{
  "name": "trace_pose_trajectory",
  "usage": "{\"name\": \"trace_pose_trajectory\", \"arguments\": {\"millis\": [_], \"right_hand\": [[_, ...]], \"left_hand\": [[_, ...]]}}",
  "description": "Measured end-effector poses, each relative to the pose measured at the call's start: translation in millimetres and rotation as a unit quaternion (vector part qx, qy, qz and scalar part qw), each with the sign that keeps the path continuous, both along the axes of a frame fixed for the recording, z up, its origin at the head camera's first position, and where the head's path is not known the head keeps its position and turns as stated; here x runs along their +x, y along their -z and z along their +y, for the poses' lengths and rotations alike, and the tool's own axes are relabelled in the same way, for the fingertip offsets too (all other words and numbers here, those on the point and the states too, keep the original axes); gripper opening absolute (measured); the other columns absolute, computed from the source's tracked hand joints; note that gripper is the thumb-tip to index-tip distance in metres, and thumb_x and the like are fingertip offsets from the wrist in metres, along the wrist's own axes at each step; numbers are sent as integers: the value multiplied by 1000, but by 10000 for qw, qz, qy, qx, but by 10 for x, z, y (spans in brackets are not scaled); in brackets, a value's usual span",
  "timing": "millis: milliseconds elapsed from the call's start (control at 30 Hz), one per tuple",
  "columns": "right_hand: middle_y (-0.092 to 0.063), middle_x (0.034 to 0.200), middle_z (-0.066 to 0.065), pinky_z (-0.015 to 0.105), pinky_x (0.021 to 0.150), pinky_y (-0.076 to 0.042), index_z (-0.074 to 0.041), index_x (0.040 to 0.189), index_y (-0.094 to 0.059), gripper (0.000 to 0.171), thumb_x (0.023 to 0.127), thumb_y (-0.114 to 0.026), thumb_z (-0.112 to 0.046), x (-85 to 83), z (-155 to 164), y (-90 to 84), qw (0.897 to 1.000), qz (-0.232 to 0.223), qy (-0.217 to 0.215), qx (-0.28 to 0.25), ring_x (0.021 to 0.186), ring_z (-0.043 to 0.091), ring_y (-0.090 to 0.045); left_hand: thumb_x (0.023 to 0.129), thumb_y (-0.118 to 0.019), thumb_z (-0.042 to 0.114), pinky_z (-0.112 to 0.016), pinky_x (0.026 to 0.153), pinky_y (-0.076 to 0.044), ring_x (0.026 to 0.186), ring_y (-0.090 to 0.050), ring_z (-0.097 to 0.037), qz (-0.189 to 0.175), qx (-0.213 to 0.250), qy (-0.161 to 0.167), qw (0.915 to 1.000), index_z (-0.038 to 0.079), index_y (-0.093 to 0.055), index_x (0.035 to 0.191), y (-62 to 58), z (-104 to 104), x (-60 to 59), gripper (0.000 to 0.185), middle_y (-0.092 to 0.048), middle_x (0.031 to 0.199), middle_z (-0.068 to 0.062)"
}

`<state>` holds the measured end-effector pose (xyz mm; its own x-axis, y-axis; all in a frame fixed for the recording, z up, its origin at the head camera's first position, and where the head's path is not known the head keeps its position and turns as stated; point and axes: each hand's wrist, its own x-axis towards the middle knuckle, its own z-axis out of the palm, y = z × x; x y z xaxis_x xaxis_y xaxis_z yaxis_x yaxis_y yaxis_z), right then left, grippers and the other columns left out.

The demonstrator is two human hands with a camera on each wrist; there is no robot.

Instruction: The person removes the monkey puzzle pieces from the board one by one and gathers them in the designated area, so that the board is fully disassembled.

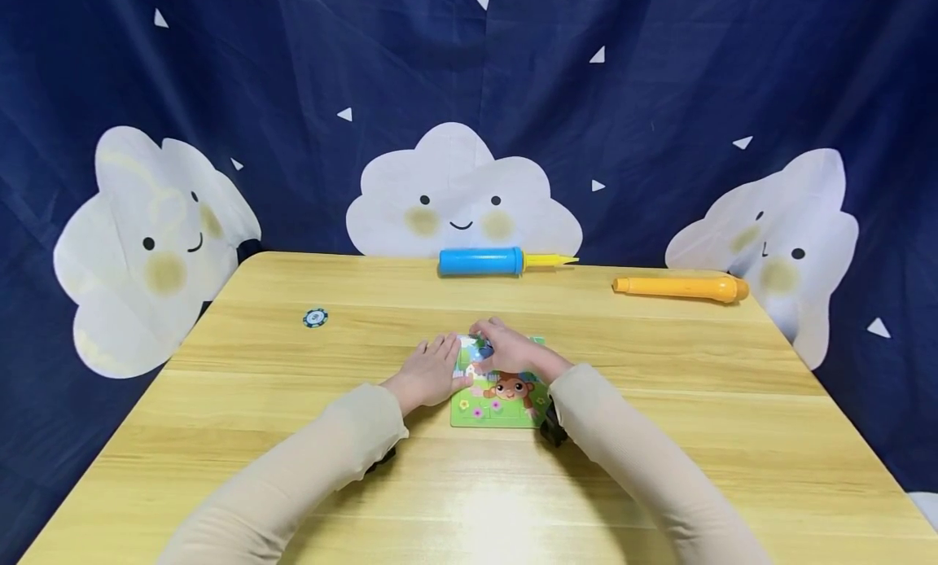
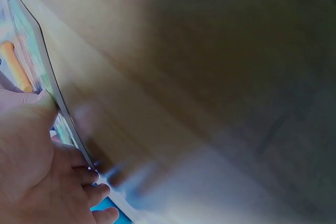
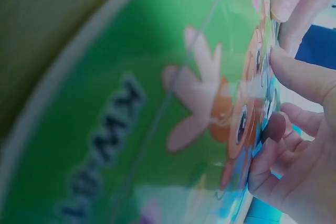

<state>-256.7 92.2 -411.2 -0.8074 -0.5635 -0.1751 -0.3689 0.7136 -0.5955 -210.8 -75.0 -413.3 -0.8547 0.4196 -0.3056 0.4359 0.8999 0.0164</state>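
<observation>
A square jigsaw puzzle [image 1: 498, 414] lies flat on the table, with a monkey, flowers and green grass on it. My left hand [image 1: 431, 374] rests along its left edge, fingers fairly straight and thumb over the border; the left wrist view shows that thumb [image 2: 47, 100] on the board's face. Over the puzzle's upper part, my right hand [image 1: 509, 349] bends its thumb and fingers around a dark blue puzzle piece [image 1: 484, 350]. In the right wrist view a dark rounded shape shows between the thumb and fingers of the right hand [image 3: 310, 156]. The hand hides the puzzle's upper right.
Toward the back edge lie a blue hand pump [image 1: 479, 261] with a yellow nozzle and an orange tube-shaped thing [image 1: 677, 287]. A poker chip [image 1: 316, 317] sits at the left on the wooden table [image 1: 242, 386]. Behind hangs a dark blue curtain [image 1: 278, 68] with clouds.
</observation>
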Motion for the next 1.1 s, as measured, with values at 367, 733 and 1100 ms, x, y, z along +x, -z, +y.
{"name": "trace_pose_trajectory", "arguments": {"millis": [367, 733, 1100], "right_hand": [[-51, 74, 12, 27, 49, -37, -5, 114, -55, 22, 93, -50, 1, -38, 68, -8, 9892, -492, -8, -1381, 58, 17, -43], [-60, 78, 10, 28, 56, -46, 0, 104, -50, 15, 91, -56, -5, -80, 270, -37, 9499, -1503, 1131, -2495, 66, 22, -56], [-65, 85, 11, 36, 71, -51, 7, 108, -53, 21, 93, -55, -8, -177, 1273, -112, 9342, -1060, 2129, -2660, 70, 18, -57]], "left_hand": [[94, -33, 53, -44, 109, -13, 137, -12, -28, -49, -17, -72, 10000, -2, -15, 145, -59, -4, -1, 77, -12, 151, -14], [95, -35, 52, -44, 109, -13, 137, -13, -28, -5, 83, -22, 10000, -2, -17, 145, -58, -19, 21, 76, -14, 151, -15], [95, -35, 51, -43, 110, -11, 137, -12, -28, 101, 260, 29, 9996, -2, -17, 145, -5, -15, 15, 75, -13, 151, -15]]}}
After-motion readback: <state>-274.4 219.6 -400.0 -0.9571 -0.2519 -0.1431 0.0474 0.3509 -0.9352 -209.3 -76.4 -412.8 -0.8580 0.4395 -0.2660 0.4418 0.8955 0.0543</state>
